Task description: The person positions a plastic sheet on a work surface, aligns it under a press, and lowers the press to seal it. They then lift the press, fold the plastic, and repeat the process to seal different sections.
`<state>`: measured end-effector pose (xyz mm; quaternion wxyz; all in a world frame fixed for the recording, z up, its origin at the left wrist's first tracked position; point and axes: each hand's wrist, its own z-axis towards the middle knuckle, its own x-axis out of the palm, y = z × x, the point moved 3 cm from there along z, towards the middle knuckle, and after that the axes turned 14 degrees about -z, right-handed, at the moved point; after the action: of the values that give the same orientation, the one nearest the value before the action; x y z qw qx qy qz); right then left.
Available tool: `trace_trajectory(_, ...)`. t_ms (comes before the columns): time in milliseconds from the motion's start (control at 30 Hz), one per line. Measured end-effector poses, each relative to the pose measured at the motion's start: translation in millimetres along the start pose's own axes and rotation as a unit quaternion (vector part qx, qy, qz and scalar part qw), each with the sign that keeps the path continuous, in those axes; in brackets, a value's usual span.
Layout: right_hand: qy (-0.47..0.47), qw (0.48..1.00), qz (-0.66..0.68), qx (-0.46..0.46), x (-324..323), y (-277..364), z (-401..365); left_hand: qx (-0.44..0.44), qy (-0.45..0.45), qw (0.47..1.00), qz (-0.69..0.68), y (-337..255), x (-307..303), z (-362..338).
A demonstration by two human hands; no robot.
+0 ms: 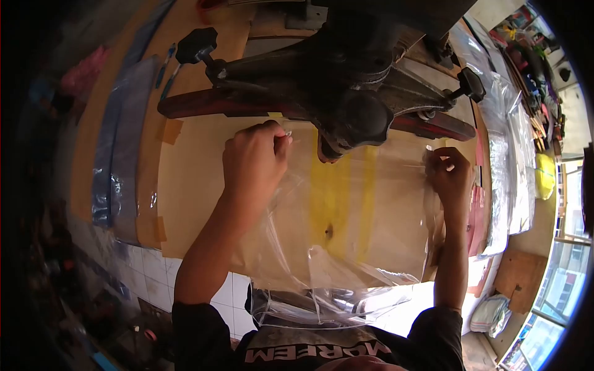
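A clear plastic sheet (288, 235) lies over a brown board (192, 185) that has yellow tape strips (331, 204) down its middle. My left hand (255, 154) pinches the sheet's far left corner. At the far right corner, my right hand (448, 173) is closed on the same sheet. The near end of the plastic hangs over the board's front edge, wrinkled, against my body. Just beyond my hands stands a dark metal clamp frame (297, 71) with black knobs (197, 46) and a reddish bar (204, 102).
Folded plastic sheets (133, 148) lie along the left side, near two pens (166, 71). More clear plastic (516, 117) is stacked at the right. The clamp frame overhangs the board's far edge. A wooden panel (523, 275) leans at lower right.
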<state>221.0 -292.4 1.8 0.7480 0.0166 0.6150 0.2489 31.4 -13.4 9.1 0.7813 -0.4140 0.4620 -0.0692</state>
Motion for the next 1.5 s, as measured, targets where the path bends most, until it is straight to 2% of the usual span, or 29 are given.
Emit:
trace_trajectory(100,0.019,1.0,-0.002,-0.013,3,-2,4,0.007,0.0,0.999,-0.033,4,1,2)
trace_trajectory(300,-0.009,0.999,0.025,-0.046,5,1,4,0.009,-0.02,0.999,-0.04,8,2,2)
trace_trajectory(700,-0.036,0.999,0.005,-0.012,7,8,3,0.023,-0.039,0.999,-0.003,6,-3,6)
trace_trajectory(833,-0.053,0.998,0.002,-0.04,7,3,6,0.019,-0.055,0.998,-0.003,4,1,6)
trace_trajectory(1000,-0.017,0.999,0.036,-0.001,8,-3,9,-0.002,-0.062,0.997,0.04,-3,-1,6)
trace_trajectory(1133,-0.018,0.999,0.029,0.033,3,-1,10,0.026,-0.069,0.996,0.054,-5,-2,5)
trace_trajectory(1333,-0.022,0.999,0.034,0.033,3,-2,12,0.002,-0.06,0.998,0.023,-9,-5,4)
trace_trajectory(1500,-0.02,0.999,0.037,0.03,4,-3,12,0.039,-0.076,0.996,0.024,-6,-4,4)
